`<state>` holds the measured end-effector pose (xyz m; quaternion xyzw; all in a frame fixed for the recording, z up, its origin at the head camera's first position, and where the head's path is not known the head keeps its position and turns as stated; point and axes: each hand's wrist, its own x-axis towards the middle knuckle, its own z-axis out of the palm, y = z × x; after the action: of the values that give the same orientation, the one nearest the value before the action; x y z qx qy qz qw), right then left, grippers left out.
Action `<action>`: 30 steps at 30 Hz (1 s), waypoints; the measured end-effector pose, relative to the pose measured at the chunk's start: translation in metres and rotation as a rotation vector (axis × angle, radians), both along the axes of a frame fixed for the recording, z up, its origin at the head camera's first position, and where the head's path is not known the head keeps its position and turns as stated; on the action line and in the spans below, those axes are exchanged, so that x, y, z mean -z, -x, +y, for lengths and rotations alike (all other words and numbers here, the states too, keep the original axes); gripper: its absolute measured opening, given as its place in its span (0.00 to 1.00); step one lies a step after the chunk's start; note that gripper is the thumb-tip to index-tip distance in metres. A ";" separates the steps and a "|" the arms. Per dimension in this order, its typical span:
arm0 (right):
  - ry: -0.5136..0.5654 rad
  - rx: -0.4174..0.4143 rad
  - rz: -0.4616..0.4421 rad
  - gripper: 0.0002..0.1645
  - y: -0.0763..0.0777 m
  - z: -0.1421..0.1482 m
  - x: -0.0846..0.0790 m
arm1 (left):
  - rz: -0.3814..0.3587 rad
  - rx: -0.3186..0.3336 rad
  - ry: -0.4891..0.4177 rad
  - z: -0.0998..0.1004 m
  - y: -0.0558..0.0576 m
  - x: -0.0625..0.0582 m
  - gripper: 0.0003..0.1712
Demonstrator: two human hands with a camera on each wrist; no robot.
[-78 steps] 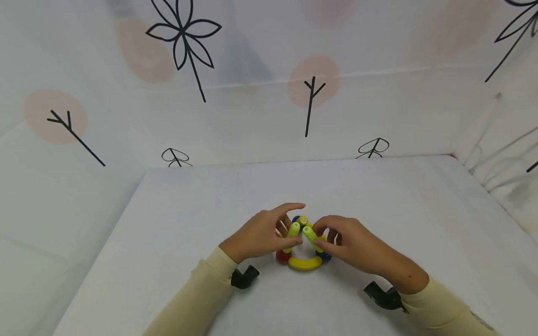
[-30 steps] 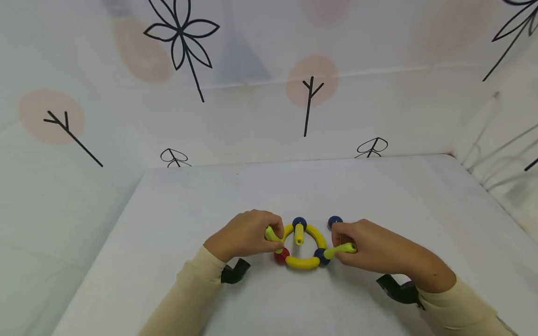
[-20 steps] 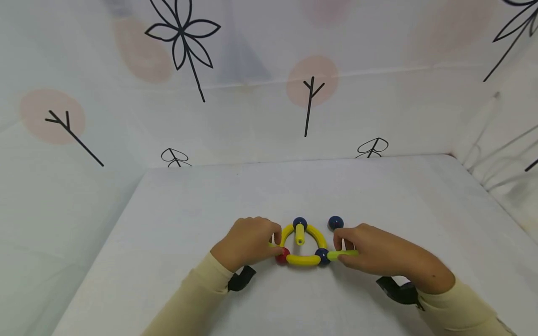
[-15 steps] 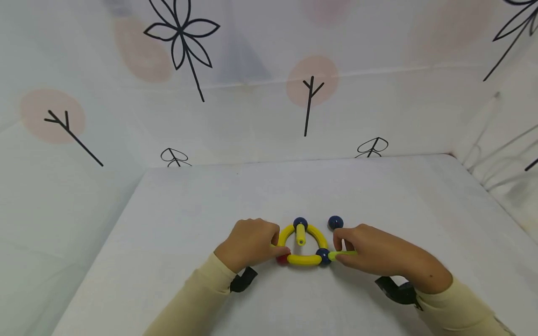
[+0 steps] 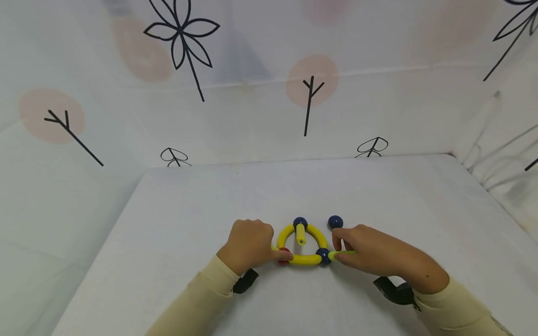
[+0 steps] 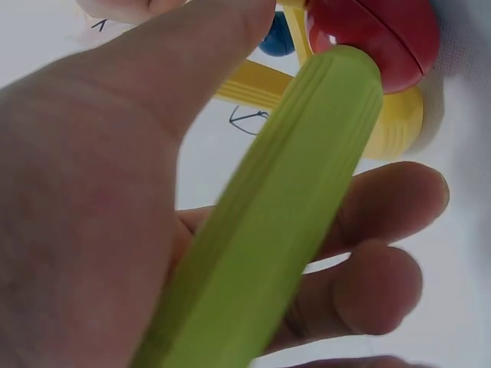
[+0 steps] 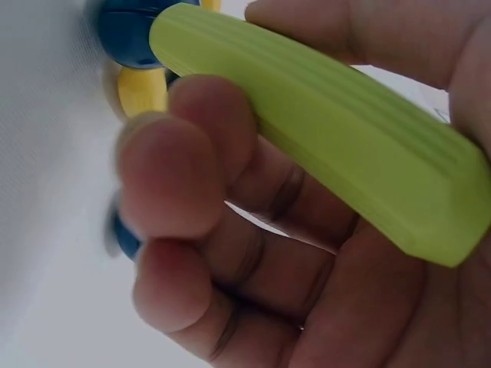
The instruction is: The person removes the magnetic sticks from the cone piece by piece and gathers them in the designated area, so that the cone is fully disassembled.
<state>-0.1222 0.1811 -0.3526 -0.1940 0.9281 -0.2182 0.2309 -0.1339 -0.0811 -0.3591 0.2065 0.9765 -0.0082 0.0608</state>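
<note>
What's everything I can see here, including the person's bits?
Curved bars: three, yellow, forming a ring
Straight-looking rod: one, yellow, at the ring's far ball
Lime-green rods: two, one in each hand
Blue balls: three, two on the ring, one loose beyond
Red ball: one, ring's left corner
Tabletop: one, white, underneath
Patterned backdrop: white, black, pink, behind
Black wrist pieces: two, wrists
Sleeves: two, cream, forearms
Left hand; right hand: bare, beside the ring
</note>
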 end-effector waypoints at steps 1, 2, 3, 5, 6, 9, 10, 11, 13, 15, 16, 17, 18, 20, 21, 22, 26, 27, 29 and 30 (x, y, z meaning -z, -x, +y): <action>0.002 -0.001 0.003 0.08 0.000 0.000 0.000 | -0.001 -0.004 0.003 0.000 0.000 0.000 0.41; 0.006 -0.001 0.007 0.08 0.000 -0.001 0.000 | -0.003 -0.006 0.006 0.000 0.000 0.000 0.41; 0.011 -0.001 0.012 0.08 -0.001 -0.002 0.000 | -0.007 -0.008 0.010 0.000 0.000 0.000 0.41; 0.023 -0.003 0.024 0.08 0.000 -0.003 0.000 | -0.022 -0.010 0.015 0.000 0.002 0.001 0.40; 0.031 -0.003 0.028 0.08 0.000 -0.003 0.001 | -0.030 -0.010 0.016 -0.001 0.002 0.001 0.39; 0.056 0.000 0.037 0.08 0.001 -0.004 0.003 | -0.065 -0.013 0.006 -0.003 0.006 0.003 0.38; 0.064 0.001 0.037 0.08 0.002 -0.003 0.003 | -0.078 -0.016 -0.001 -0.004 0.007 0.004 0.38; 0.069 0.004 0.034 0.08 0.003 -0.003 0.004 | -0.091 -0.019 -0.009 -0.005 0.009 0.004 0.37; 0.069 0.007 0.026 0.09 0.004 -0.002 0.006 | -0.117 -0.024 -0.026 -0.007 0.012 0.006 0.37; 0.059 0.011 0.012 0.09 0.005 -0.001 0.010 | -0.141 -0.031 -0.039 -0.009 0.014 0.007 0.36; 0.051 0.013 0.004 0.09 0.006 -0.001 0.011 | -0.151 -0.034 -0.045 -0.010 0.016 0.007 0.36; 0.043 0.014 -0.001 0.10 0.007 0.000 0.013 | -0.159 -0.037 -0.051 -0.010 0.017 0.007 0.36; 0.034 0.014 -0.005 0.10 0.007 0.000 0.015 | -0.165 -0.039 -0.056 -0.011 0.017 0.007 0.36; 0.023 0.015 -0.012 0.10 0.008 0.000 0.017 | -0.172 -0.042 -0.061 -0.011 0.019 0.008 0.36; 0.019 0.015 -0.015 0.09 0.009 0.000 0.018 | -0.172 -0.042 -0.063 -0.011 0.019 0.008 0.36; 0.014 0.016 -0.018 0.09 0.009 0.000 0.019 | -0.172 -0.041 -0.062 -0.011 0.020 0.008 0.36; 0.012 0.016 -0.040 0.10 0.012 0.000 0.023 | -0.176 -0.044 -0.046 -0.010 0.020 0.009 0.36; 0.011 0.016 -0.046 0.10 0.012 0.000 0.023 | -0.179 -0.045 -0.043 -0.010 0.020 0.009 0.36; 0.010 0.016 -0.055 0.10 0.013 -0.001 0.025 | -0.185 -0.047 -0.040 -0.010 0.020 0.010 0.36; 0.009 0.013 -0.056 0.10 0.014 -0.001 0.025 | -0.186 -0.048 -0.040 -0.010 0.020 0.010 0.36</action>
<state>-0.1357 0.1803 -0.3779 -0.1827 0.9216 -0.2292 0.2543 -0.1542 -0.0908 -0.3692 0.1841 0.9713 0.0318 0.1473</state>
